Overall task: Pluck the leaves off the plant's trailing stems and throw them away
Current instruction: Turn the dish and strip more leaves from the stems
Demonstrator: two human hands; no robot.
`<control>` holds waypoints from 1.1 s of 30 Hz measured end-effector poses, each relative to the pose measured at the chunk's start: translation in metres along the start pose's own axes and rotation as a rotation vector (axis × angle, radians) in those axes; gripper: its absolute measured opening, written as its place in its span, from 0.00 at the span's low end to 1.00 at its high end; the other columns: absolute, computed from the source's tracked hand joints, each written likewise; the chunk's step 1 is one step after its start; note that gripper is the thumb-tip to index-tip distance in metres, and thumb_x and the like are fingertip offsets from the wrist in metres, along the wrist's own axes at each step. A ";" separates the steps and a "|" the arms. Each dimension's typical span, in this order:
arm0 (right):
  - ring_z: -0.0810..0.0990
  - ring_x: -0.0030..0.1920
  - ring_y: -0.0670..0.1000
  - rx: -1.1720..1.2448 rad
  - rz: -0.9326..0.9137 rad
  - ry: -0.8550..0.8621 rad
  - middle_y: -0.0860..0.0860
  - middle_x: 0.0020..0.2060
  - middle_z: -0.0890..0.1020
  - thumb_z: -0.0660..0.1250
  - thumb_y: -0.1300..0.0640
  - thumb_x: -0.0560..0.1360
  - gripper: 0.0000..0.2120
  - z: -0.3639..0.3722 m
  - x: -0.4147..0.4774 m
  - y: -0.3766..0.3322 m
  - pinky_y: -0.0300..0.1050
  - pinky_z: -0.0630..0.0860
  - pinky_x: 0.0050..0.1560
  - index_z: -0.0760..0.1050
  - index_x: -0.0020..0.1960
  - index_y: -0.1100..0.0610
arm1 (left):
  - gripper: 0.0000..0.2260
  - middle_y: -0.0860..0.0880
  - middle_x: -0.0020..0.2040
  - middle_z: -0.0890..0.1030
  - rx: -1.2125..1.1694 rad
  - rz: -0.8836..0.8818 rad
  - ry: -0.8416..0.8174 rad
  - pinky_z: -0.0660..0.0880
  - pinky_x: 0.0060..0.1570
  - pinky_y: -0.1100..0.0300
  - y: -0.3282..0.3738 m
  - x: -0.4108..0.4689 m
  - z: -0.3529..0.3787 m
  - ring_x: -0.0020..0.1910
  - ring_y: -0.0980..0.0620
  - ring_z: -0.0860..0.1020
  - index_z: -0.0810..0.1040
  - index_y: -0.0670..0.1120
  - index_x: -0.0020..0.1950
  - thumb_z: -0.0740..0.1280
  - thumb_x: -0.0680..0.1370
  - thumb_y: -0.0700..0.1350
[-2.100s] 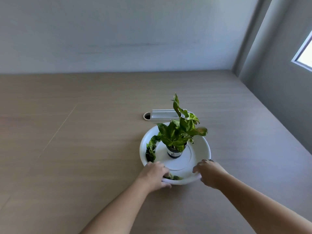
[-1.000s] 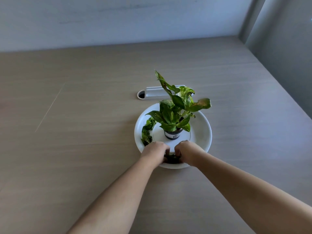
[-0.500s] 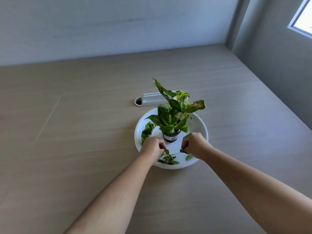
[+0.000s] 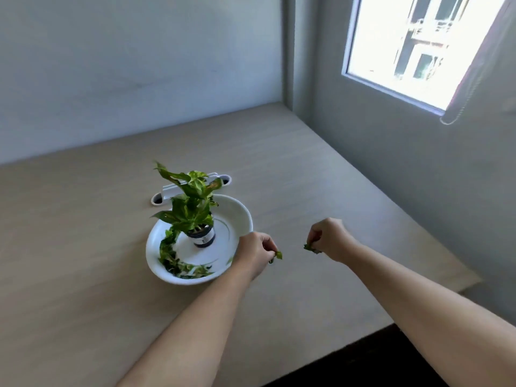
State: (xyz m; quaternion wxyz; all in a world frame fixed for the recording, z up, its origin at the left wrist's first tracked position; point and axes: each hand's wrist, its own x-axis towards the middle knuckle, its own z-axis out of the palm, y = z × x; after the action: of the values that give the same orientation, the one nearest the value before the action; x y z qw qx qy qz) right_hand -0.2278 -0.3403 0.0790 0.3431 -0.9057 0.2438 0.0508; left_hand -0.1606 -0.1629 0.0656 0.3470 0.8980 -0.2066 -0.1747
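Observation:
A small potted plant (image 4: 190, 202) with green and yellow leaves stands in a dark pot (image 4: 203, 238) on a white round dish (image 4: 240, 216). A trailing stem with leaves (image 4: 173, 256) curls along the dish's left and front inner edge. My left hand (image 4: 252, 254) hovers at the dish's right rim and pinches a small plucked leaf (image 4: 278, 255). My right hand (image 4: 329, 238) is over the table to the right of the dish and pinches another plucked leaf (image 4: 310, 247).
The wooden table (image 4: 83, 275) runs to a wall at the back and a grey wall with a window (image 4: 418, 46) at the right. A white cable grommet (image 4: 192, 187) lies behind the dish. The table's near right edge (image 4: 363, 339) drops to dark floor.
Both hands left the dish's front and moved right, each now holding a plucked leaf. The view has swung to the right, bringing the window into sight.

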 end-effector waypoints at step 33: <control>0.82 0.47 0.55 0.496 1.108 0.599 0.56 0.53 0.82 0.64 0.65 0.73 0.15 -0.032 -0.324 0.547 0.48 0.80 0.52 0.79 0.58 0.56 | 0.13 0.45 0.50 0.81 0.512 0.701 -1.046 0.78 0.55 0.54 0.280 -0.104 0.608 0.50 0.47 0.80 0.79 0.44 0.57 0.71 0.72 0.39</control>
State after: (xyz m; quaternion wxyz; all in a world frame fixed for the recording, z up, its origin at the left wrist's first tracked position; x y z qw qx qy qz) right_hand -0.7749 -0.5822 -0.1389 0.3815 -0.5163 0.7613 -0.0915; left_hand -0.5973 -0.6354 -0.1464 0.0141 0.6291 -0.6609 -0.4090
